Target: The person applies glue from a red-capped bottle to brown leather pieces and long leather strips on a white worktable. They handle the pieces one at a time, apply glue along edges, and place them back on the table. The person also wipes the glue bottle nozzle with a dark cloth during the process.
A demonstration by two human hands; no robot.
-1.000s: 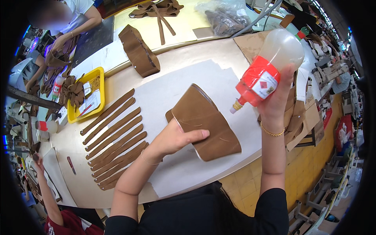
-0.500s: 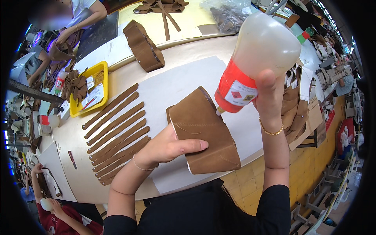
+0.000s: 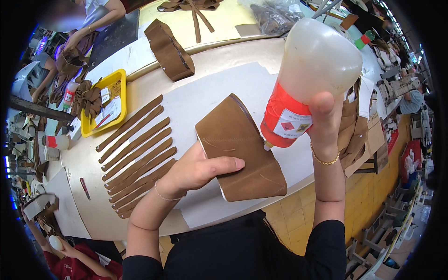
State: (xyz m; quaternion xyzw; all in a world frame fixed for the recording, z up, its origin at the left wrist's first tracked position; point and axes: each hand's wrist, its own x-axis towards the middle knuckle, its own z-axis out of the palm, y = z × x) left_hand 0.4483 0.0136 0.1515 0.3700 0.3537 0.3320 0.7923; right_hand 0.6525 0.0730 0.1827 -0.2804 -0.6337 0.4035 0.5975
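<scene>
My left hand (image 3: 205,169) grips a folded brown leather piece (image 3: 242,154) with a stitched seam, thumb on top and the other fingers hidden beneath it. In my right hand (image 3: 324,116) is a clear plastic squeeze bottle (image 3: 322,60) with a red band and a warning label, held upside down. Its narrow tip is at the right edge of the leather piece. Several brown leather straps (image 3: 135,156) lie in a row to the left on the table.
A second brown leather piece (image 3: 169,50) stands farther back. At the left is a yellow tray (image 3: 124,100) holding leather bits. A small knife (image 3: 85,188) lies near the straps. Stacked leather pieces (image 3: 352,135) are at the right. Co-workers sit at the left.
The bottle tip has moved down along the right edge of the leather piece. The leather piece has turned slightly in my left hand.
</scene>
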